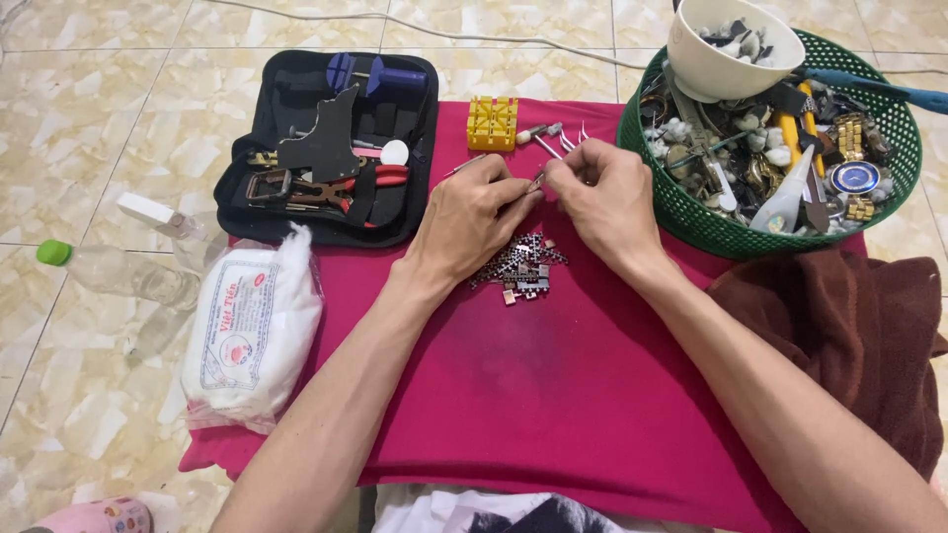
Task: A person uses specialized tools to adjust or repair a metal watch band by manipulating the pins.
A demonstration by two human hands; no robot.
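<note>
Magenta cloth (553,395) over marble-patterned floor tiles (89,109)

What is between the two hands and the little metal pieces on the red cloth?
Nothing visible. The left hand and right hand meet over a small metal part, and the metal pieces lie uncovered on the red cloth just below them.
</note>
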